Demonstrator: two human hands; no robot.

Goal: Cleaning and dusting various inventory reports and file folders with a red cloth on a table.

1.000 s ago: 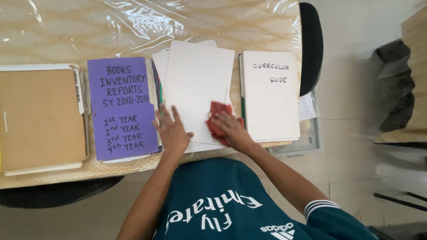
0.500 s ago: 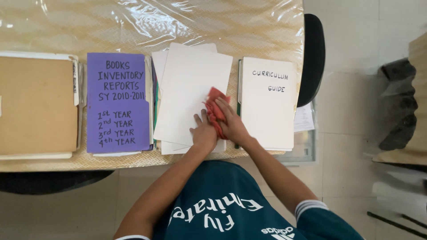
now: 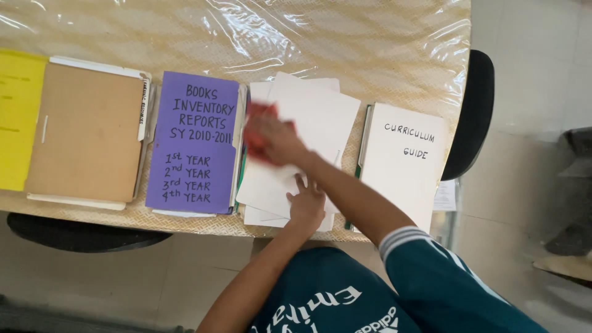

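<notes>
My right hand (image 3: 277, 139) is blurred with motion and grips a red cloth (image 3: 256, 126) against the upper left of a stack of white sheets (image 3: 320, 117). My left hand (image 3: 306, 203) lies flat, fingers apart, on the stack's lower edge near the table's front. A purple folder with handwritten lettering (image 3: 194, 145) lies just left of the stack. A white booklet with handwriting (image 3: 404, 163) lies to its right.
A brown folder (image 3: 86, 132) and a yellow one (image 3: 18, 117) lie at the left. Clear crinkled plastic covers the woven tabletop (image 3: 277, 37). A black chair back (image 3: 472, 111) stands at the right end, another dark seat (image 3: 80, 231) under the front edge.
My right hand has swept the red cloth from the stack's right side to its upper left. My left hand slid right along the stack's lower edge.
</notes>
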